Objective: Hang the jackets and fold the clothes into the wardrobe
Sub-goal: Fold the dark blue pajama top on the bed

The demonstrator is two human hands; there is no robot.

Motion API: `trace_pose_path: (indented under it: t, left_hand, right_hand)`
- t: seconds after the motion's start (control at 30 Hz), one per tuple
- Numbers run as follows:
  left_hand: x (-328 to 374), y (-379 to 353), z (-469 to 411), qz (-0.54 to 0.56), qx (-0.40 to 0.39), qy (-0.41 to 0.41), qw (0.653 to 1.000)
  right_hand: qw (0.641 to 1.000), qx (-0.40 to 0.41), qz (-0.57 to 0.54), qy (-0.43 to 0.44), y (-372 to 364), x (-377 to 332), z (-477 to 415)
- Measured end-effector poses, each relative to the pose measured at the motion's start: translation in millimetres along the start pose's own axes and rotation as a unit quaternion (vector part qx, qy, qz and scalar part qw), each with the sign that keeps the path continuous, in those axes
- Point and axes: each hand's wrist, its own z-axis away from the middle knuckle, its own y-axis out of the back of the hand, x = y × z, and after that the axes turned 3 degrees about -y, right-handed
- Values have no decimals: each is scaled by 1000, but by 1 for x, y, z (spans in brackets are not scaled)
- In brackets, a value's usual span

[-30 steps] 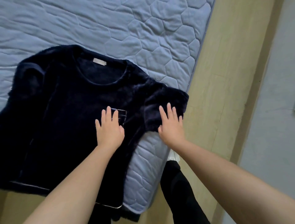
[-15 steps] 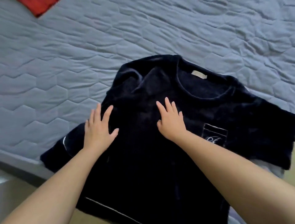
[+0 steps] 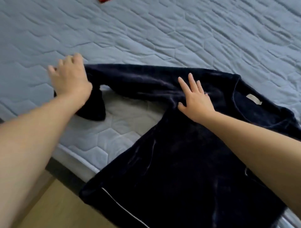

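On the bed (image 3: pixel 162 32), head view: one dark navy top (image 3: pixel 171 162) lay spread over the near part of the grey-blue quilted cover. Its lower body crossed the mattress edge toward the wooden floor (image 3: pixel 57 211). One sleeve (image 3: pixel 138 78) was counted, stretched out leftward from the shoulder, with its end portion bent back and lying dark beneath the left wrist. One pale label (image 3: pixel 254 99) showed inside the round neck opening. One thin white line of piping (image 3: pixel 123 210) ran along the lower part of the garment.

Two hands and two bare forearms entered from the near side. The left hand (image 3: pixel 70 76) sat over the sleeve end, touching the fabric. Motion blur smeared its fingers, so whether the grip was clenched on the cloth or merely laid on it could not be told. The right hand (image 3: pixel 195 99) rested palm-down on the top near the shoulder, just left of the neckline, its fingers straight and spread. Its grip was released and it pressed flat without grasping.

One red object (image 3: pixel 105 0) was cut off by the upper frame edge and could not be identified. The right forearm covered part of the chest of the top, and a small pale mark beside it was too obscured to make out. The garment's right side and lower hem ran out of frame.
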Motion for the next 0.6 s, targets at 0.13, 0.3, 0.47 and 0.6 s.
trace_pose_path:
  t: [0.13, 0.3, 0.47, 0.6]
  left_hand:
    - [-13, 11, -59, 80, 55, 68, 993]
    - [-12, -40, 57, 118, -125, -61, 983]
    - [-49, -57, 175, 226, -292, -113, 922]
    - [-75, -44, 222, 293, -424, -128, 847]
  right_hand:
    - [997, -7, -13, -80, -1, -22, -7]
    - [987, -45, -39, -146, -28, -59, 10]
    - [994, -55, 10, -92, -39, -92, 42]
    - [985, -68, 137, 75, -45, -100, 67]
